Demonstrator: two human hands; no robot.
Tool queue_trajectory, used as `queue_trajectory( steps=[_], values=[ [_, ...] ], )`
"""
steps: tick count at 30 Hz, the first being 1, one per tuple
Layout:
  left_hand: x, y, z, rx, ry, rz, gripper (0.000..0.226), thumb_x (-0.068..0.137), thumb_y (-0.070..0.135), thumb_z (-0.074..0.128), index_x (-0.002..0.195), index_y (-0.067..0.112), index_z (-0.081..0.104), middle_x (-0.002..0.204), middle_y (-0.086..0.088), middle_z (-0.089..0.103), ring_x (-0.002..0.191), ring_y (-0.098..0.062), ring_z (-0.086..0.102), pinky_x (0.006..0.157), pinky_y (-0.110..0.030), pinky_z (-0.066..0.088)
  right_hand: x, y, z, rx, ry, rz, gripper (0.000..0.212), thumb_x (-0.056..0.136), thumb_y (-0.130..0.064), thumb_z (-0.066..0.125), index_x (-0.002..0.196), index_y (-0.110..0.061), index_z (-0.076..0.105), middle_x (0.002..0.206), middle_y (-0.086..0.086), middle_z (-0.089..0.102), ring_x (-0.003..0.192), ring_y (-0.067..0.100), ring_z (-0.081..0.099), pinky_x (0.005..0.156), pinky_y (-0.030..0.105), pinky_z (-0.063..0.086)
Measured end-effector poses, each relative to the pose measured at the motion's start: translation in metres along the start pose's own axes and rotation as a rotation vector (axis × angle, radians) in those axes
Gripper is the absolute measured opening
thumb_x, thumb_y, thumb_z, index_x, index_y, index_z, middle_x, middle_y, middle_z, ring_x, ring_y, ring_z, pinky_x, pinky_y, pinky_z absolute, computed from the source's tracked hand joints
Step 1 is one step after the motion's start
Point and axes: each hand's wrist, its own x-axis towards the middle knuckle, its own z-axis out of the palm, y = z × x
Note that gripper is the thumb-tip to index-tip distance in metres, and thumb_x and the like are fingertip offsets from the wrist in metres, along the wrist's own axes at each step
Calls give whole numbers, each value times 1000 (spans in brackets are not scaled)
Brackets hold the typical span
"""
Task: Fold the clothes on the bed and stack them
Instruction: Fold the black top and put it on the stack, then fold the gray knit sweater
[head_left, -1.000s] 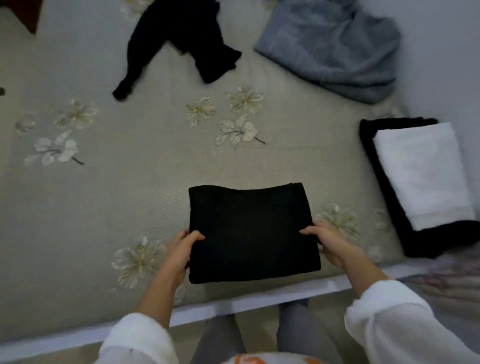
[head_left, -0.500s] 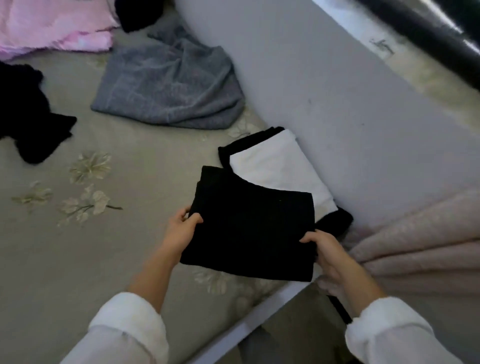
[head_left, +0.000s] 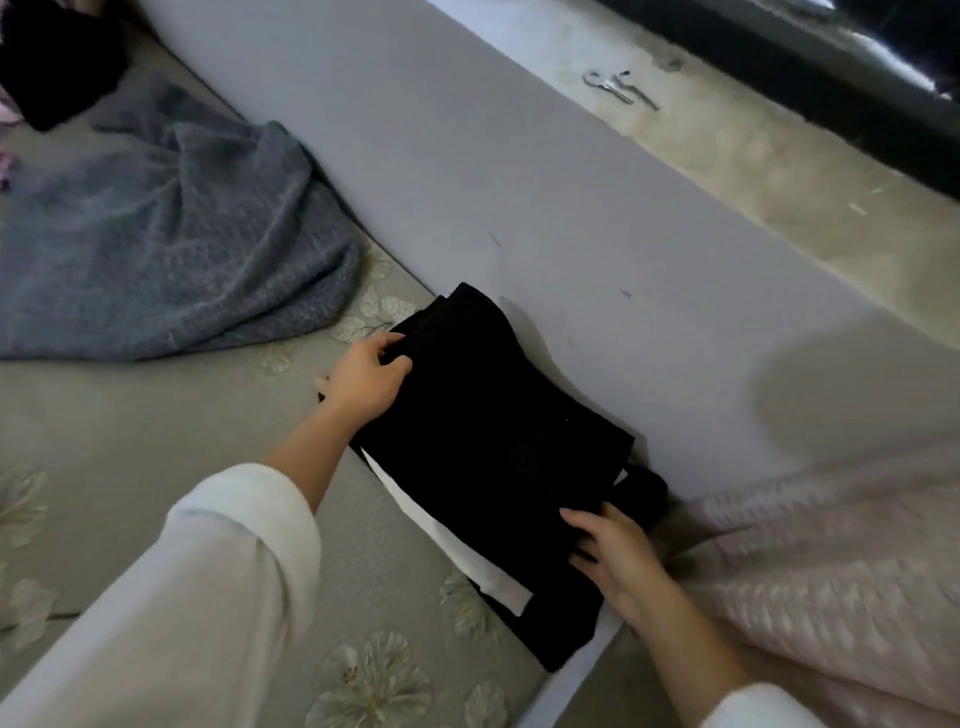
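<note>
A folded black garment (head_left: 493, 431) lies on top of the stack by the grey wall, over a folded white piece (head_left: 457, 551) and a black piece (head_left: 561, 634) at the bottom. My left hand (head_left: 363, 382) grips the top garment's far left edge, thumb on top. My right hand (head_left: 613, 558) holds its near right corner, fingers over the cloth. An unfolded grey garment (head_left: 171, 249) lies crumpled on the bed at the upper left. Another unfolded black garment (head_left: 57, 62) sits at the top left corner.
The bed (head_left: 130, 441) has a grey-green floral cover. A grey wall panel (head_left: 519, 182) runs along its far side. A pale pink quilted blanket (head_left: 831, 571) is heaped at the right. The bed's white edge (head_left: 576, 680) is near the bottom.
Both hands carried the folded black garment from the front of the bed to the right and lowered it onto the white-and-black stack. The view turned right with it.
</note>
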Motion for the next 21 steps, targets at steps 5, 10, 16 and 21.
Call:
queue_trajectory(
  steps=[5, 10, 16, 21],
  values=[
    [10, -15, 34, 335, 99, -51, 54, 93, 36, 50, 145, 30, 34, 145, -5, 41, 134, -27, 34, 112, -52, 18, 18, 19, 12, -250, 4, 107, 27, 96, -20, 57, 122, -13, 57, 107, 9, 67, 97, 25, 66, 78, 33, 56],
    [-33, -50, 78, 464, 88, 62, 63, 96, 47, 40, 151, 36, 10, 160, -6, -5, 146, -27, -10, 112, -60, 2, 28, 26, 16, -322, 70, 183, 23, 96, -20, 55, 117, -11, 59, 101, 10, 66, 88, 24, 66, 77, 34, 55],
    [-26, -64, 92, 537, -9, 142, 62, 96, 54, 32, 149, 44, 1, 158, -2, -19, 142, -27, -28, 109, -63, -9, 32, 23, 22, -313, 179, 168, 18, 83, -11, 58, 96, -1, 64, 89, 13, 65, 79, 28, 63, 81, 43, 54],
    [-24, -73, 86, 576, -90, 171, 63, 96, 57, 29, 149, 43, -3, 157, -2, -25, 141, -25, -31, 109, -62, -9, 29, 29, 44, -779, 489, -132, 59, 81, -24, 70, 127, -3, 40, 122, 13, 45, 110, 30, 48, 89, 39, 43]
  ],
)
